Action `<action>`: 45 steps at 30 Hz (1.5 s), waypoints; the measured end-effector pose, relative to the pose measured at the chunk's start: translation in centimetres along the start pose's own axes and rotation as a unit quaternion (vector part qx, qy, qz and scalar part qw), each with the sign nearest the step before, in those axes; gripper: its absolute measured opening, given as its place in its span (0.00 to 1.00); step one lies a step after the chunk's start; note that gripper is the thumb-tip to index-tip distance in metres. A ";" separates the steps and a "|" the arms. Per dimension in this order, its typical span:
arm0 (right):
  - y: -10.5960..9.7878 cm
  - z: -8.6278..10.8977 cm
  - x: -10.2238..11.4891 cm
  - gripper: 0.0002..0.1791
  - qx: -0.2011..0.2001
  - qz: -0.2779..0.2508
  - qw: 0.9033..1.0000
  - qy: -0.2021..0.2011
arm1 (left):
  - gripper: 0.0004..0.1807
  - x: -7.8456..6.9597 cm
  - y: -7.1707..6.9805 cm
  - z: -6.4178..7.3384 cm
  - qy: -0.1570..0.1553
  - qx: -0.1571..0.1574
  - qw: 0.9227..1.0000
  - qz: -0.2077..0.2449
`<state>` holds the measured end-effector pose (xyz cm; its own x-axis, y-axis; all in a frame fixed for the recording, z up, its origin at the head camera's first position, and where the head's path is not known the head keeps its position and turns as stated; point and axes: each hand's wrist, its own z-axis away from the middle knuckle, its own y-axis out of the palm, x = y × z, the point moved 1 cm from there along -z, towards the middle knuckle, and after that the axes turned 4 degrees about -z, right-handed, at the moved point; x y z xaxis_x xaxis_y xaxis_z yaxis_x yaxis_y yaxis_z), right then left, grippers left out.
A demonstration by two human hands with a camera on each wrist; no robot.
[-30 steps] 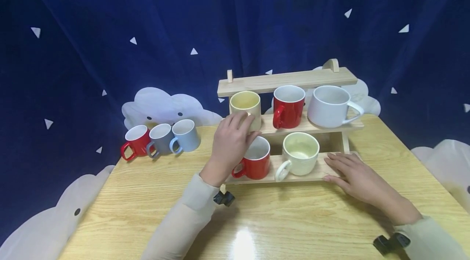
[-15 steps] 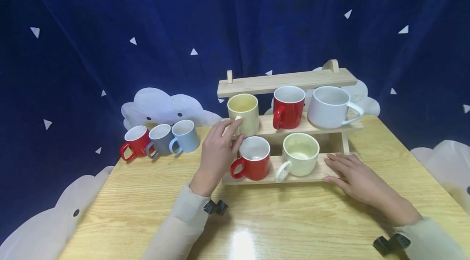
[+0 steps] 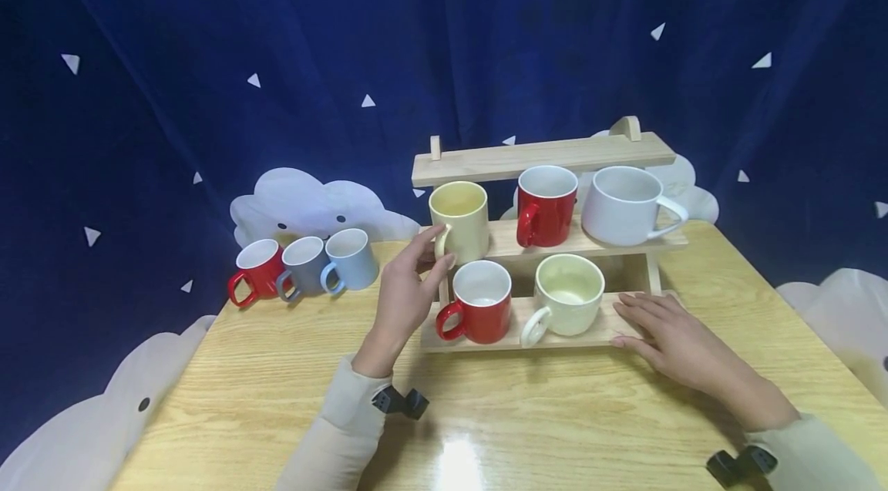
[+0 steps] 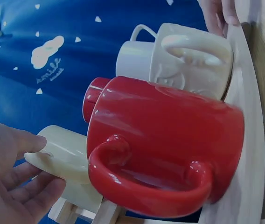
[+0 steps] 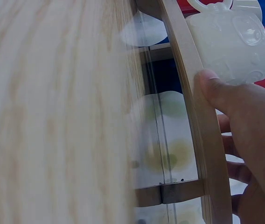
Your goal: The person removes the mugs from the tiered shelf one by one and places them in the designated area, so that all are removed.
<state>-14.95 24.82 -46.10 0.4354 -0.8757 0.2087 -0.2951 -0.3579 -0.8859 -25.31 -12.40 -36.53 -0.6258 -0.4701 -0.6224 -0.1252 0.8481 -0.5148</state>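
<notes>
A pale yellow mug [image 3: 461, 221] stands at the left end of the upper shelf of a wooden rack [image 3: 541, 156]. My left hand [image 3: 404, 292] has its thumb and fingers at this mug's handle, pinching it; the left wrist view shows thumb and fingertips on either side of the handle [image 4: 53, 163]. Below it, a red mug [image 3: 489, 317] sits on the lower shelf, beside a cream mug [image 3: 576, 298]. My right hand [image 3: 676, 341] rests on the lower shelf's right end, fingers extended, thumb at the front edge [image 5: 212, 140].
Another red mug [image 3: 551, 206] and a wide white mug [image 3: 620, 206] share the upper shelf. At the table's left back stand a red mug [image 3: 262, 271], a grey mug [image 3: 307, 267] and a light blue mug [image 3: 354, 260]. A blue curtain [image 3: 312, 28] hangs behind.
My left hand has moved left and down from the yellow mug's front to its handle. The mug has shifted slightly left and toward me. The right hand stays put.
</notes>
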 end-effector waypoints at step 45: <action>0.0 0.0 0.1 0.33 -0.004 -0.004 1.000 0.002 | 0.20 1.1 -1.8 -0.8 -0.207 -0.054 0.929 0.301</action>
<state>-14.88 24.74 -46.07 0.4339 -0.8745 0.2168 -0.2985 -0.3666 -0.8812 -26.38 -14.28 -35.85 -0.2604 0.0635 -0.9634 0.0618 0.9969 0.0490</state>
